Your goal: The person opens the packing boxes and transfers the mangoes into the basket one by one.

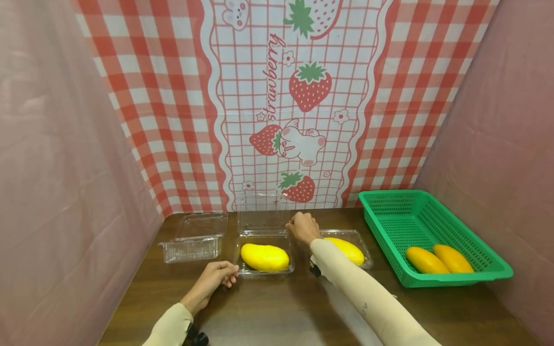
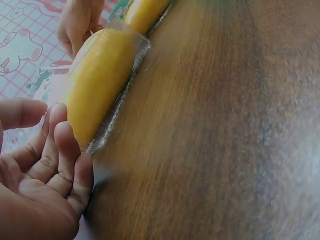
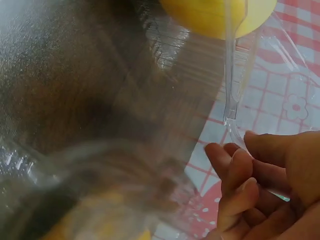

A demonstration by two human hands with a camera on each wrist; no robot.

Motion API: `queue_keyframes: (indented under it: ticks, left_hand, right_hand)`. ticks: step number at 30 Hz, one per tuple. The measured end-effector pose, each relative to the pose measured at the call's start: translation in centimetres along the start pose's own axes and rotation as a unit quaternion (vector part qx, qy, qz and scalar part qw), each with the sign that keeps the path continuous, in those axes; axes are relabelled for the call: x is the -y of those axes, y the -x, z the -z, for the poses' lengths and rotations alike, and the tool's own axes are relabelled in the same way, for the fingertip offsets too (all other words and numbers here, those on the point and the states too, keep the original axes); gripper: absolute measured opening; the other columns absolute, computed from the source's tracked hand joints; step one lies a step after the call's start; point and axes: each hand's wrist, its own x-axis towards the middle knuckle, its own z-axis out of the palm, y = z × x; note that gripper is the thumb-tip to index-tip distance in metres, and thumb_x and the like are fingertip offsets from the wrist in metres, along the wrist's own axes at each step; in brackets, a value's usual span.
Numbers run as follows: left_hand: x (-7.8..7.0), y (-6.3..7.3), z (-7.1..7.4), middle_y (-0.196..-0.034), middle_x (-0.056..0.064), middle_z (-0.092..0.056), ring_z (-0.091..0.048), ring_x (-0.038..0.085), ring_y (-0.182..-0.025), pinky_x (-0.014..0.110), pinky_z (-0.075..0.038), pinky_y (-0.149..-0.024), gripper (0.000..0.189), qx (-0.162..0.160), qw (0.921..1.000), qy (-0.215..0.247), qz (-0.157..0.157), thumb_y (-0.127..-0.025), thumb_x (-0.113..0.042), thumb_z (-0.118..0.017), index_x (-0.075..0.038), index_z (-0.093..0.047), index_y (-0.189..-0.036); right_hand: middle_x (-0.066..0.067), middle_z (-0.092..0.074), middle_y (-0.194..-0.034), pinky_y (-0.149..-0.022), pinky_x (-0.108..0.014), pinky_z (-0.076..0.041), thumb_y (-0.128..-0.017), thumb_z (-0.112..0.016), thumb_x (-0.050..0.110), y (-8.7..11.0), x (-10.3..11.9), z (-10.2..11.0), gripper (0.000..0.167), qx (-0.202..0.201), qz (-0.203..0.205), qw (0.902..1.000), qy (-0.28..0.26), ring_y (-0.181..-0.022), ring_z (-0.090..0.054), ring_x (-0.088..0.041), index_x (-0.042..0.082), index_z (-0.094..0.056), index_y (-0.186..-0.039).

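Note:
In the head view a yellow mango [image 1: 265, 257] lies in the base of a clear plastic clamshell box [image 1: 266, 274], whose lid [image 1: 264, 216] stands raised behind it. My left hand [image 1: 215, 280] pinches the box's front left corner between thumb and fingers; the left wrist view shows these fingertips [image 2: 59, 111] beside the mango. With thumb and forefinger, my right hand [image 1: 305, 228] pinches the clear lid's right edge [image 3: 230, 110] near the hinge. Partly behind the right forearm, a second mango [image 1: 346, 251] sits in another clear box [image 1: 367, 259].
To the left stands an unfilled clear box [image 1: 192, 250] with its lid raised. A green basket [image 1: 433, 278] at the right holds two mangoes [image 1: 452, 258]. Behind the wooden table [image 1: 259, 312] hangs a strawberry-print cloth [image 1: 277, 96]; pink curtains flank both sides.

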Motion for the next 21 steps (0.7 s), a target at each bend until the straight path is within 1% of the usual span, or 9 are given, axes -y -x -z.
queue_keyframes:
  ticks: [3,6,10,13,16,21]
  left_hand:
    - [-0.1,0.0,0.0,-0.076,0.005,-0.065,-0.058,0.012,-0.067,0.023,-0.053,-0.062,0.028,0.002,1.0000,-0.001,-0.001,-0.099,-0.015,-0.067,0.012,-0.068,-0.100]
    - [-0.2,0.2,0.0,-0.075,0.004,-0.065,-0.057,0.013,-0.067,0.023,-0.052,-0.062,0.028,0.005,1.0000,-0.001,-0.005,-0.099,-0.017,-0.067,0.011,-0.068,-0.100]
    - [-0.3,0.2,0.1,-0.076,0.005,-0.065,-0.057,0.012,-0.067,0.022,-0.052,-0.062,0.028,0.006,1.0000,0.001,-0.004,-0.099,-0.016,-0.067,0.011,-0.069,-0.101]
    - [-0.2,0.1,0.0,-0.077,0.005,-0.066,-0.058,0.012,-0.067,0.022,-0.053,-0.062,0.028,0.008,1.0000,-0.001,0.001,-0.099,-0.016,-0.067,0.012,-0.068,-0.100]
    - [-0.1,0.1,0.0,-0.078,0.005,-0.066,-0.058,0.012,-0.068,0.022,-0.053,-0.063,0.027,0.012,0.9999,-0.003,0.006,-0.099,-0.016,-0.067,0.011,-0.068,-0.099]
    - [-0.2,0.0,0.1,-0.079,0.006,-0.066,-0.059,0.012,-0.068,0.023,-0.053,-0.064,0.027,0.017,0.9998,-0.007,0.005,-0.099,-0.017,-0.067,0.010,-0.068,-0.098]
  right_hand:
    - [-0.007,-0.072,-0.081,-0.070,-0.050,-0.058,-0.097,-0.073,0.022,-0.2,0.0,0.0,0.026,0.009,0.003,0.9998,0.016,-0.077,-0.070,-0.029,0.010,-0.075,-0.074]
    - [-0.010,-0.070,-0.082,-0.071,-0.050,-0.058,-0.096,-0.073,0.020,-0.3,0.1,-0.2,0.026,0.010,-0.001,0.9997,0.024,-0.080,-0.070,-0.033,0.008,-0.071,-0.073]
    - [-0.019,-0.070,-0.091,-0.075,-0.054,-0.059,-0.097,-0.072,0.020,-0.4,0.3,-0.5,0.023,0.017,-0.003,0.9993,0.033,-0.088,-0.071,-0.042,0.001,-0.070,-0.084]
    - [-0.024,-0.071,-0.098,-0.077,-0.055,-0.059,-0.098,-0.071,0.020,-0.5,0.2,-0.9,0.024,0.030,-0.002,0.9987,0.041,-0.091,-0.070,-0.045,-0.003,-0.071,-0.091]
    - [-0.027,-0.070,-0.100,-0.076,-0.056,-0.059,-0.098,-0.069,0.020,-0.6,0.2,-1.2,0.025,0.039,0.001,0.9982,0.047,-0.091,-0.070,-0.046,-0.004,-0.071,-0.092]
    - [-0.028,-0.070,-0.100,-0.074,-0.055,-0.059,-0.101,-0.066,0.019,-0.5,0.3,-1.4,0.026,0.046,-0.001,0.9978,0.048,-0.091,-0.070,-0.046,-0.006,-0.071,-0.095]
